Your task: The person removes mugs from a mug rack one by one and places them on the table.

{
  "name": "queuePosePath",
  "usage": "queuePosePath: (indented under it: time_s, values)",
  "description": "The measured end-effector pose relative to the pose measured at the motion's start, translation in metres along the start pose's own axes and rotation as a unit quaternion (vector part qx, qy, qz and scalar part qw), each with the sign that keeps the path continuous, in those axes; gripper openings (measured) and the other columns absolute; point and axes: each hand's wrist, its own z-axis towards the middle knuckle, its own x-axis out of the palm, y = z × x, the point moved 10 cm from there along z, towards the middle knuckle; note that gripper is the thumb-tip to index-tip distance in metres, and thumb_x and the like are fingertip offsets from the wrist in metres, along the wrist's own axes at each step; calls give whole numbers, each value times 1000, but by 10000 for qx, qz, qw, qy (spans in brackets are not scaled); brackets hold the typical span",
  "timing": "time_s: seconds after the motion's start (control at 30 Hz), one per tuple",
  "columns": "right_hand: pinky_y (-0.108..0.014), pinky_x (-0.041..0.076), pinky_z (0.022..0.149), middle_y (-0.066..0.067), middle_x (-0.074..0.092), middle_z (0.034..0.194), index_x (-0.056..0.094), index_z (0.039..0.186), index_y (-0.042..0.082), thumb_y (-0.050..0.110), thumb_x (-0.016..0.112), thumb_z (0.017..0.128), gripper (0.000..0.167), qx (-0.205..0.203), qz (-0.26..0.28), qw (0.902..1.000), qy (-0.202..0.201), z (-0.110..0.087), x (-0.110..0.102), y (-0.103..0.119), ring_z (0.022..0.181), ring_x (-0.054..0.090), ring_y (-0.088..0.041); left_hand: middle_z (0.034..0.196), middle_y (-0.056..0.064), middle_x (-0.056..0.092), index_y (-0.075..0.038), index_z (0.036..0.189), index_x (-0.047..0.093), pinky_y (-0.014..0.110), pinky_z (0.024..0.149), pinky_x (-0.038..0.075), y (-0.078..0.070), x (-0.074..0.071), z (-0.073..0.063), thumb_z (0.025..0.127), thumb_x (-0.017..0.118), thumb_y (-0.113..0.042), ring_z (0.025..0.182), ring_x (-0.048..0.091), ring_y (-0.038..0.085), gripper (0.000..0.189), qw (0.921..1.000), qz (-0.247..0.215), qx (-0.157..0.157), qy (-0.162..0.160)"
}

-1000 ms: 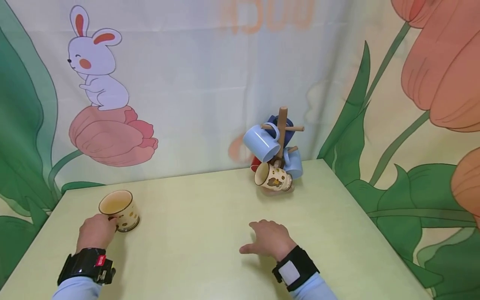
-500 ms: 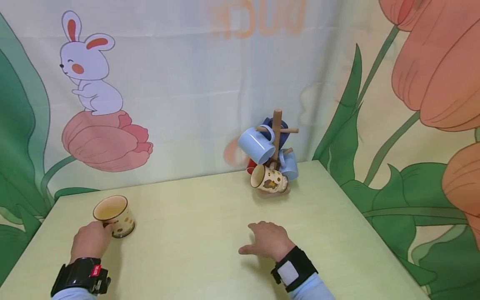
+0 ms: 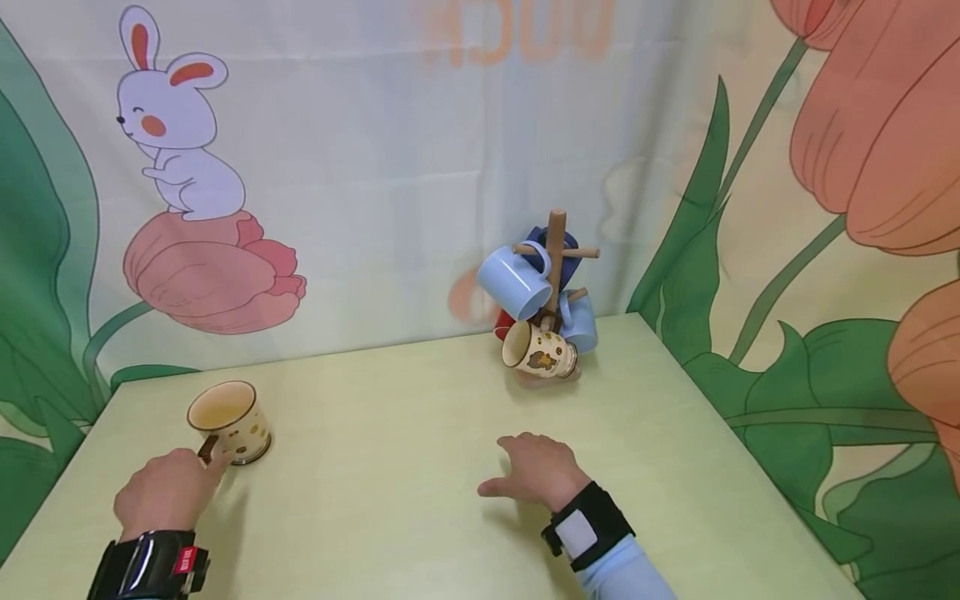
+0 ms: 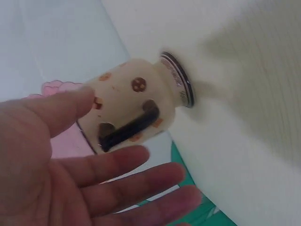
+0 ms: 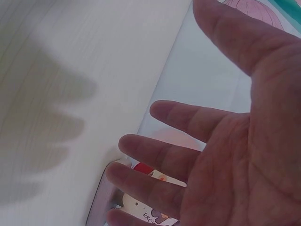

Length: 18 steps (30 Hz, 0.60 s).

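A cream mug (image 3: pixel 243 435) with brown spots and a dark rim stands upright on the left part of the table. My left hand (image 3: pixel 167 493) is beside its dark handle (image 4: pixel 129 129); the left wrist view shows the thumb and the loosely straight fingers spread on either side of the handle, not gripping it. Over the middle right of the table, my right hand (image 3: pixel 542 472) hovers with fingers spread and holds nothing. In the right wrist view its palm (image 5: pixel 235 174) shows, with part of a cream mug (image 5: pixel 134 203) behind the fingertips.
A wooden mug tree (image 3: pixel 556 262) stands at the back right. On it hang a light blue mug (image 3: pixel 513 283), a second light blue mug (image 3: pixel 581 327), a dark blue mug (image 3: pixel 570 265), a cream bear mug (image 3: pixel 542 353) and something red (image 3: pixel 503 323). A printed cloth (image 3: pixel 375 208) backs the table (image 3: pixel 375 467).
My left hand has let go of the mug's handle and drawn back to the lower left. The mug stays on the table. My right hand holds nearly the same pose.
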Motion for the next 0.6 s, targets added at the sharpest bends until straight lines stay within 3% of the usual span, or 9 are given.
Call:
queuePosePath:
  time_s: [0.2, 0.27, 0.47, 0.6]
  values:
    - [-50, 49, 89, -12, 64, 125, 58, 136, 10, 62, 73, 80, 77, 2, 26, 10000, -19, 5, -2, -2, 115, 59, -31, 91, 27, 64, 14, 111, 60, 56, 64, 50, -29, 18, -13, 93, 45, -71, 81, 62, 41, 88, 9954, 373, 562, 674]
    - [-50, 49, 90, -12, 63, 125, 58, 136, 10, 62, 72, 80, 78, 21, 39, 10000, -23, 6, -3, -2, 116, 59, -31, 100, 30, 65, 14, 115, 59, 58, 66, 50, -44, 23, -19, 90, 47, -74, 85, 64, 44, 93, 9932, 446, 814, 703]
    - [-50, 49, 90, -14, 63, 125, 57, 137, 8, 61, 73, 81, 78, 81, 105, 9998, -129, 5, -4, -9, 116, 59, -31, 106, 21, 69, 7, 119, 62, 59, 71, 49, -92, 42, -39, 82, 60, -73, 92, 65, 39, 88, 9844, 253, 1564, 769]
    - [-50, 49, 91, -15, 63, 127, 57, 137, 7, 60, 73, 81, 79, 153, 114, 9993, -308, 4, -11, -15, 118, 59, -32, 113, 19, 67, 5, 124, 60, 60, 75, 49, -119, 50, -49, 78, 68, -69, 101, 64, 41, 88, 9790, 84, 1862, 827]
